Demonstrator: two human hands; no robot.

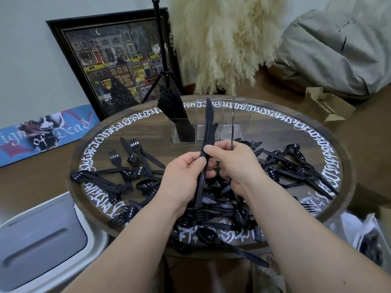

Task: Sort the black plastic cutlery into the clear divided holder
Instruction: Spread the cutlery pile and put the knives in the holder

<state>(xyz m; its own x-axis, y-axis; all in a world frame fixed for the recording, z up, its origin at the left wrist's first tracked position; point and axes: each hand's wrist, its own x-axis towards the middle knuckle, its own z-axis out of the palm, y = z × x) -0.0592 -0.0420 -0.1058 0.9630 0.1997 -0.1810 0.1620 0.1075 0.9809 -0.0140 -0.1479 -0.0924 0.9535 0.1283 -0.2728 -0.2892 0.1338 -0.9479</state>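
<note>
Above table (275, 132): both hands (186, 176) pinching knives (207, 123).

Holder (220, 121) at table's (275, 123) far edge — loose cutlery (211, 199) before it.

I see a round wooden table (275, 132) with white ornate lettering running around its rim. Behind it, a framed painting (118, 66) of a night-time street with yellow taxis leans against a pale wall. A black tripod (163, 60) stands in front of the painting. Beside it rises a cream, feathery plume bundle (224, 39). A blue skateboard deck (44, 132) lies at far left. A white bin (42, 244) sits at lower left. An open cardboard box (325, 106) rests on the right, near grey fabric (338, 45).
</note>
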